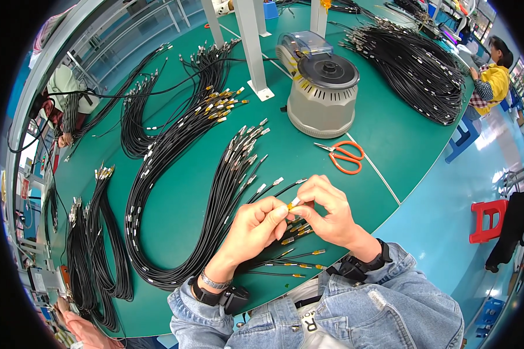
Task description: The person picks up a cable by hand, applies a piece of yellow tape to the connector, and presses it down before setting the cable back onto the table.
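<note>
Close to the table's near edge, my left hand [256, 227] and my right hand [327, 214] meet fingertip to fingertip. Both pinch a small cable connector [293, 203], white at one end with yellow on it. Under and beside my hands lie loose black cable ends with yellow-wrapped tips [297, 234]. A thick U-shaped bundle of black cables [206, 247] curves away to the left, its silver-tipped ends fanning out just beyond my left hand. Orange-handled scissors [347, 158] rest slightly opened beyond my right hand.
A round grey machine with a dark top [321, 104] stands past the scissors, beside a metal post [251, 46]. More cable bundles lie at the far right [410, 72] and left [108, 256]. A red stool [488, 222] is on the floor; other people work around the table.
</note>
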